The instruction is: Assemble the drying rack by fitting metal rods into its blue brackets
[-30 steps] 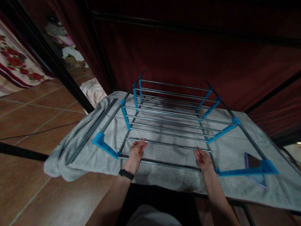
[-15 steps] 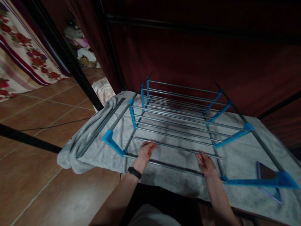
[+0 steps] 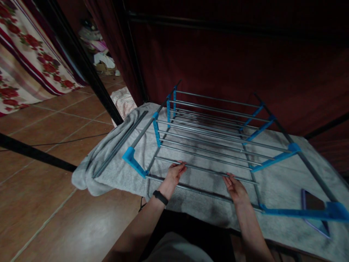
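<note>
A rack of grey metal rods with blue plastic brackets (image 3: 212,138) lies flat on a grey towel (image 3: 114,174) spread over a table. My left hand (image 3: 174,174) is closed around the nearest thin rod (image 3: 207,169) near its left end; a black band sits on that wrist. My right hand (image 3: 236,187) grips the same rod further right, fingers curled under it. A thicker grey bar (image 3: 196,191) of the frame runs just below both hands.
A phone (image 3: 313,207) lies on the towel at the right, under a blue bracket. Loose grey rods (image 3: 120,145) rest on the towel's left edge. Dark red fabric walls stand behind. Brown tiled floor lies to the left, with a floral cloth (image 3: 24,62) and a black pole.
The view has shifted left, so the rack and hands sit further right in the picture. Both hands stay on the nearest rod; the right one has slid slightly inward.
</note>
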The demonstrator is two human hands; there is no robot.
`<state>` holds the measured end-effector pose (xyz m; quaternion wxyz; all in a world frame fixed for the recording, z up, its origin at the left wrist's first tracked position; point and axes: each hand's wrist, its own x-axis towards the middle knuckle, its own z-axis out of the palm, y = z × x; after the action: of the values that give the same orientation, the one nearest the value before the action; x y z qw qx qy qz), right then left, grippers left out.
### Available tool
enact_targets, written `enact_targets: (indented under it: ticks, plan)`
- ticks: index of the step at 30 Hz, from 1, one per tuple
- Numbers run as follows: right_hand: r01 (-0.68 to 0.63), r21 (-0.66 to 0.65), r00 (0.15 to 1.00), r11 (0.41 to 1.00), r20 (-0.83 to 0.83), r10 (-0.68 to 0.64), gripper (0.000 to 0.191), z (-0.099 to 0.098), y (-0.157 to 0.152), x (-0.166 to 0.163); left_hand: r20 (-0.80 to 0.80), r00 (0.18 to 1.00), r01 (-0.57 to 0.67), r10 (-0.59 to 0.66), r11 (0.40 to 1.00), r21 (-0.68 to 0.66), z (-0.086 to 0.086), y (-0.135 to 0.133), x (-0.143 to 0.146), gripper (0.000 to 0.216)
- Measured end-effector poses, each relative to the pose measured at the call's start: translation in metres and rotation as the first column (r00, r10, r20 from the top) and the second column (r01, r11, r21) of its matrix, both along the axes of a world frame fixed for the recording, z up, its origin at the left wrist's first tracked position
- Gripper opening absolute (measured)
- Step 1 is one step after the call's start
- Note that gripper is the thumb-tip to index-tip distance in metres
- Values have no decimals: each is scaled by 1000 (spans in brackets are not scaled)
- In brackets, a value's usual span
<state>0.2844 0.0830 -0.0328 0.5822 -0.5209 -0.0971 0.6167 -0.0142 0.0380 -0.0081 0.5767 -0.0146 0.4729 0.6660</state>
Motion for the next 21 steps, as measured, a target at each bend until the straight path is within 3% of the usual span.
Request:
enact_targets:
  ticks: [10, 21]
  plan:
    - [-56, 68, 998, 996, -6, 57, 22, 9, -7, -30, 17, 996, 83, -82, 996, -40, 3, 4, 9, 20]
    - [-38, 116, 999, 992, 8, 38, 22, 4, -12, -61, 33, 995, 94, -92, 994, -61, 8, 6, 11, 21]
